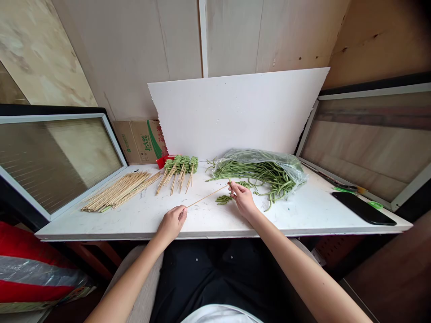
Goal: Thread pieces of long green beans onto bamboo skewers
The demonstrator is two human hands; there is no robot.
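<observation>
My left hand [172,220] is closed on the lower end of a thin wooden skewer [207,196], which slants up to the right. At its tip, my right hand [240,197] pinches a short piece of green bean [230,181]. Short cut bean pieces [223,199] lie on the white table just left of my right hand, with more partly hidden behind it. Long green beans [252,170] spill from a clear plastic bag [292,163] beyond it. Skewers threaded with bean pieces [182,164] rest at the back, left of the bag.
Many bare skewers [121,190] lie on the left of the table [198,229]. A black phone [363,207], scissors [345,186] and a green ring of tape [375,205] are at the right. A white board [235,116] and a cardboard box [138,141] stand behind.
</observation>
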